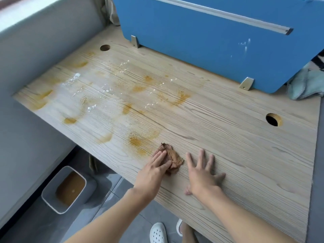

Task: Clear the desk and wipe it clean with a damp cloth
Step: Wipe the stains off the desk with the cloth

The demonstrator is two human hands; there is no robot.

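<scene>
So the clearing part looks basically done, nothing sits on the desk [228,137] top itself, and what's left is nearly all of the wiping. Starting closest to the camera: the left hand [154,170] is pressed flat on a crumpled brown cloth [172,157] near the front edge, fingers straight and close together, pinning the rag down rather than gripping it, and about half the cloth sticks out past the fingertips. The right hand [201,172] is just beside it, spread wide open with the palm flat on bare wood, holding nothing, I'd guess just bracing. The stretch of desk around and to the right of the hands looks clean. Right in front of the cloth there's an orange-yellow smear [138,141], so that seems like the next bit to hit. Farther back and to the left it gets worse: lots more orange stains [138,88] scattered across the middle and left side, plus white powdery specks [75,79] toward the far left. So I'd call it early in the wipe, most of the mess still there. At the far end a blue partition [201,41] stands along the back edge, and a light green cloth [308,85] is bunched up off the right end of it. Down on the floor to the left there's a small bin [52,193] with brownish stuff inside.
</scene>
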